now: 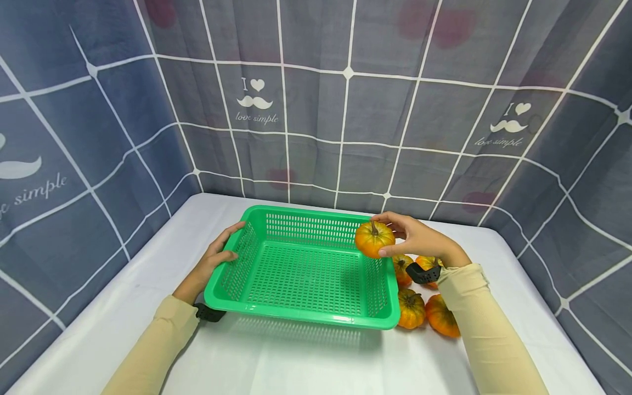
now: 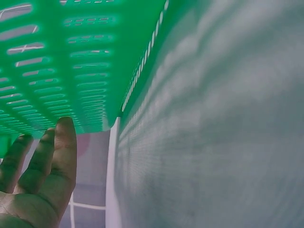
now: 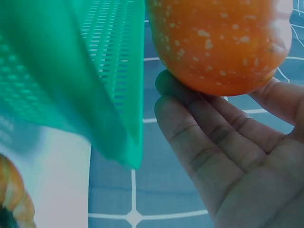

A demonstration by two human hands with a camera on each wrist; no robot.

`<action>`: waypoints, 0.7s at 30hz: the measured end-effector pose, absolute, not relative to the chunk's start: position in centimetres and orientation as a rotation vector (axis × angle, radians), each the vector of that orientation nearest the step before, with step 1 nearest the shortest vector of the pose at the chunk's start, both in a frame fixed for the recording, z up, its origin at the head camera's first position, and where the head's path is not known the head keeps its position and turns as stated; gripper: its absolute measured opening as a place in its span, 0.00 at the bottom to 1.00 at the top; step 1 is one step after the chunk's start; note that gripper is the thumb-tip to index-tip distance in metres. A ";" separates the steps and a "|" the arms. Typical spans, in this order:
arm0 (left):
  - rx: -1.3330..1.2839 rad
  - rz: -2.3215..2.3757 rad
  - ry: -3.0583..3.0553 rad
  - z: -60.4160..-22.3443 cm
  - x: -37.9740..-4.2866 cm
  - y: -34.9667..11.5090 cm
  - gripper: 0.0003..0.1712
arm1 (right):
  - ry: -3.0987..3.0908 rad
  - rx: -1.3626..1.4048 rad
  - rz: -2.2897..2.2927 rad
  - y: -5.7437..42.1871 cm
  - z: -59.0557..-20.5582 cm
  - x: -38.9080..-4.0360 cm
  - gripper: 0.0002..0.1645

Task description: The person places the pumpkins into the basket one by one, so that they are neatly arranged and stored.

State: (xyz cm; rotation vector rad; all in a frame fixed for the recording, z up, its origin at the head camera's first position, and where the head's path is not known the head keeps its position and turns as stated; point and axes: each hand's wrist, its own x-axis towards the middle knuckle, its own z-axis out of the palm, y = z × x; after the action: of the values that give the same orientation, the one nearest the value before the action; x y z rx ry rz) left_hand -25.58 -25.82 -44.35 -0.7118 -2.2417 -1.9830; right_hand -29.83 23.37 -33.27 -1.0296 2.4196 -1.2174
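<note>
A green plastic basket (image 1: 301, 312) with slotted walls is in the middle of the head view, nothing lying in it. At its left rim my left hand (image 1: 217, 255) grips the edge, thumb on top; in the left wrist view its other fingers (image 2: 64, 152) lie along the outside of the slotted wall. My right hand (image 1: 415, 238) holds a small orange-yellow pumpkin (image 1: 374, 240) with a brown stem between thumb and fingers, above the basket's right rim. The right wrist view shows the pumpkin's speckled orange underside (image 3: 218, 52) over the fingertips.
Several more pumpkins (image 1: 411, 309) stand on the white tablecloth (image 1: 276, 362) just right of the basket, partly hidden by the right wrist and its black band (image 1: 423, 272). A grey-blue checked curtain (image 1: 316, 109) encloses the table's back and sides.
</note>
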 end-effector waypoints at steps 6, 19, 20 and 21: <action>-0.718 -2.001 -2.229 -44.4 -25.6 -25.9 0.44 | 2.370 -1.080 -1.202 22.0 -32.7 -30.7 0.43; -0.706 -1.943 -2.251 -44.3 -25.6 -25.7 0.44 | 2.322 -1.074 -1.150 18.5 -32.5 -32.0 0.46; -0.708 -1.949 -2.246 -44.3 -25.6 -25.7 0.44 | 2.318 -1.077 -1.145 18.2 -32.5 -32.1 0.46; -0.708 -1.955 -2.243 -44.3 -25.6 -25.7 0.44 | 2.317 -1.082 -1.135 18.0 -32.6 -32.2 0.47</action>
State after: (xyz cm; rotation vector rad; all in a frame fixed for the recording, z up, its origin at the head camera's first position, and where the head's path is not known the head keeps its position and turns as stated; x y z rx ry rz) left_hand -25.61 -25.70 -44.29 -0.7081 -2.2433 -1.9552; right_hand -32.16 17.96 -32.56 -1.0825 2.3169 -1.1348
